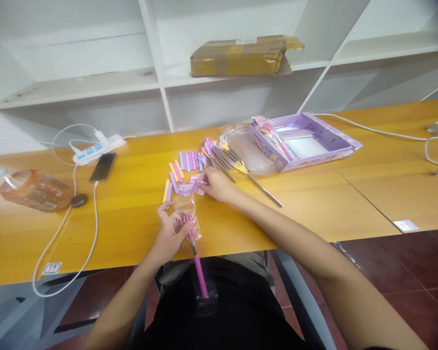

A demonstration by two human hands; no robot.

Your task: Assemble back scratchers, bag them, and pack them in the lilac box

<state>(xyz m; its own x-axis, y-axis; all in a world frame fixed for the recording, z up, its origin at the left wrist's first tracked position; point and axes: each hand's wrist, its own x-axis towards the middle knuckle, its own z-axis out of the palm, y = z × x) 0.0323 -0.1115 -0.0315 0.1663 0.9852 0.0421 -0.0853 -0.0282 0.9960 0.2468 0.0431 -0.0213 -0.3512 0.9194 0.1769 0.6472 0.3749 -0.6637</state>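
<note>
My left hand is closed on a pink back scratcher in a clear plastic sleeve, gripping it near its hand-shaped head. Its pink handle hangs past the table edge, over my lap. Just beyond, my right hand pinches a small pink printed card beside similar cards on the table. Left of these lie loose yellow, purple, pink and blue handle tubes. Behind my right hand is a pile of metal-rod back scratchers with coloured hand-shaped heads; a yellow-headed one lies nearest.
An open purple box holds packaged items, with clear plastic beside it. On the left are a phone, a power strip, cables and an orange bottle. A taped carton sits on the shelf.
</note>
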